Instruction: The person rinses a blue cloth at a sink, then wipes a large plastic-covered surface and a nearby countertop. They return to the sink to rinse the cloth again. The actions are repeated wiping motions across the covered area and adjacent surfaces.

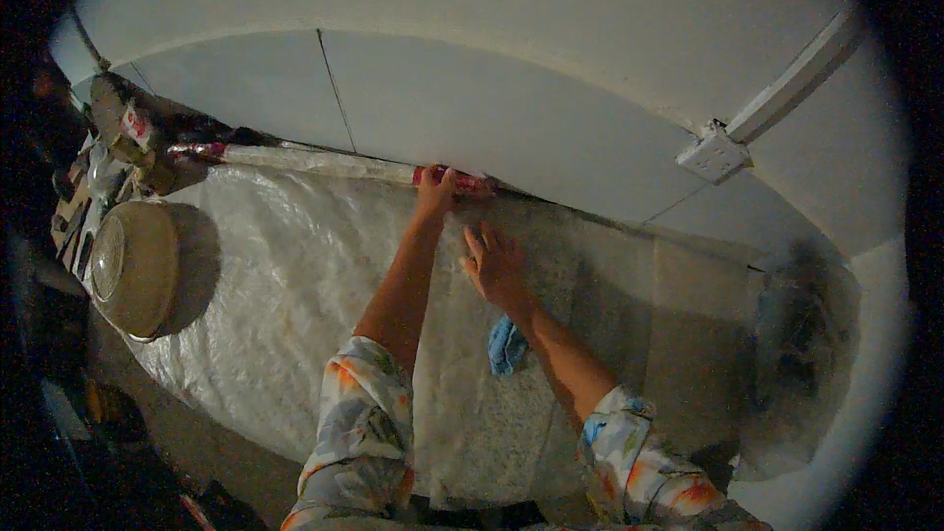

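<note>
My left hand (436,194) reaches to the wall side and rests at the red end of a long roll wrapped in pale clear plastic (317,162); whether its fingers close round it is hard to tell. Just below and to the right, my right hand (495,262) is spread above the surface, its fingers apart, holding nothing. A crumpled blue cloth (507,345) lies beneath my right wrist. Under both arms spreads a wrinkled, translucent plastic sheet (295,280) on the left, meeting a duller, speckled covering (501,428) on the right.
A round beige lidded container (140,269) stands at the left edge. Behind it is a dim clutter of bags and bottles (133,133). The pale wall (442,103) runs along the far side, with a white socket box (714,153) and conduit. A dark, blurred object (796,354) is at the right.
</note>
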`<state>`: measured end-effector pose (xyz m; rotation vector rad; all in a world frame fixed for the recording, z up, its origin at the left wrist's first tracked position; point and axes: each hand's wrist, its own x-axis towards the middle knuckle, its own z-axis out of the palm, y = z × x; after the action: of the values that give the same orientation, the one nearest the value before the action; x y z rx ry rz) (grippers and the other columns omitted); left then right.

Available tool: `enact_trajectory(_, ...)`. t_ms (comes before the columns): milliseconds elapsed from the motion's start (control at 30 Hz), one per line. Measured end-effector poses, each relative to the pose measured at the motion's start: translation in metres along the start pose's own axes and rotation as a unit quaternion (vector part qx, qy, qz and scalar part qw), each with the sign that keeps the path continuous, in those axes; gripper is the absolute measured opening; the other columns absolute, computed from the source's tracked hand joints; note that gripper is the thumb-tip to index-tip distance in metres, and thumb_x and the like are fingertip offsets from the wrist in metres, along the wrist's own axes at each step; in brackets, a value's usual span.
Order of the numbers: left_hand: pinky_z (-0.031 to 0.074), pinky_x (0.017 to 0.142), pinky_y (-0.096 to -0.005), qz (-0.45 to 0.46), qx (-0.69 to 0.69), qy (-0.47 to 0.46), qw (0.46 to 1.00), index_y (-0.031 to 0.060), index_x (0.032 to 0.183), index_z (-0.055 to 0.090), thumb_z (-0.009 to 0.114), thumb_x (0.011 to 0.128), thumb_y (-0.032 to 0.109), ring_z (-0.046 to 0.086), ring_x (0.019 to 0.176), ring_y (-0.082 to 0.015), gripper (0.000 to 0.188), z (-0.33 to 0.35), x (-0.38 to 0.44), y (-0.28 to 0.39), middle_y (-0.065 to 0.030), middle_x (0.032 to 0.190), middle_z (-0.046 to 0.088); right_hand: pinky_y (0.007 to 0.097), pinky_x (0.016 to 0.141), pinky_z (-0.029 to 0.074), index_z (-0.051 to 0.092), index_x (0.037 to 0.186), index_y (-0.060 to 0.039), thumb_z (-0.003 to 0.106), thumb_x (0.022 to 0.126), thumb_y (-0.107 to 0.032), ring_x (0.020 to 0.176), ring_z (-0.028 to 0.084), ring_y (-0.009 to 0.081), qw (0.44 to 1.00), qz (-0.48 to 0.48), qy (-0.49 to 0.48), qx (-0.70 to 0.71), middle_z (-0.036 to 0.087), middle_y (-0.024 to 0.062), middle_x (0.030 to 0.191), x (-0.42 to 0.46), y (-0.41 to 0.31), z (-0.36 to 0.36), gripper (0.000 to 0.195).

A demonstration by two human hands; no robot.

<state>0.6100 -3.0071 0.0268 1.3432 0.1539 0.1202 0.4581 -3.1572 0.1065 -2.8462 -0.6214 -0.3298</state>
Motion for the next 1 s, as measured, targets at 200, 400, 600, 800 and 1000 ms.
enact_trajectory(200,0.047,0.069,-0.0297,-0.093,0.022,0.013,0.995,0.0034,0.119,0.052,0.063,0.087,0.027,0.057,0.086,-0.0178,0.042,0.021,-0.033,0.047,-0.0081,0.101,0.061,0.0581,0.095,0.033,0.041,0.134,-0.0142,0.053,0.088,-0.033,0.121,0.042,0.0364,0.99,0.069,-0.101,0.065,0.043,0.0161,0.134,0.01,0.023,0.009,0.051)
enact_trajectory(400,0.045,0.062,-0.0274,-0.113,-0.023,-0.026,0.993,0.0088,0.132,0.04,0.062,0.088,0.027,0.054,0.076,-0.013,0.053,0.014,-0.055,0.069,-0.0038,0.092,0.057,0.0514,0.101,0.031,0.038,0.138,-0.0167,0.049,0.09,-0.03,0.122,0.042,0.0344,0.983,0.091,-0.162,0.015,0.044,0.0161,0.134,0.043,0.027,-0.001,0.05)
enact_trajectory(600,0.047,0.071,-0.0336,-0.052,-0.032,-0.066,0.996,0.0101,0.139,0.033,0.058,0.09,0.021,0.056,0.087,-0.0198,0.056,0.001,-0.115,0.049,-0.0092,0.104,0.057,0.0488,0.104,0.03,0.041,0.135,-0.0102,0.048,0.089,-0.017,0.126,0.038,0.0364,0.999,0.008,-0.032,0.028,0.039,0.0174,0.139,0.009,0.057,0.036,0.047)
enact_trajectory(800,0.041,0.094,-0.0461,0.135,0.332,-0.08,0.93,0.0022,0.127,0.047,0.054,0.084,0.006,0.05,0.11,-0.0419,0.044,0.026,-0.169,0.059,-0.0249,0.123,0.05,0.0401,0.101,0.035,0.045,0.132,-0.0082,0.049,0.09,-0.016,0.124,0.041,0.0312,1.0,0.008,-0.002,0.011,0.047,0.0154,0.133,-0.006,0.072,0.021,0.042)
enact_trajectory(1000,0.032,0.103,-0.0487,0.343,0.525,-0.027,0.779,0.0057,0.127,0.048,0.057,0.08,0.006,0.043,0.12,-0.0369,0.048,0.028,-0.094,0.078,-0.0184,0.127,0.049,0.0464,0.098,0.037,0.05,0.125,-0.007,0.051,0.087,-0.02,0.112,0.049,0.0327,0.965,0.181,-0.071,0.178,0.046,0.0134,0.133,0.011,0.061,0.03,0.04)
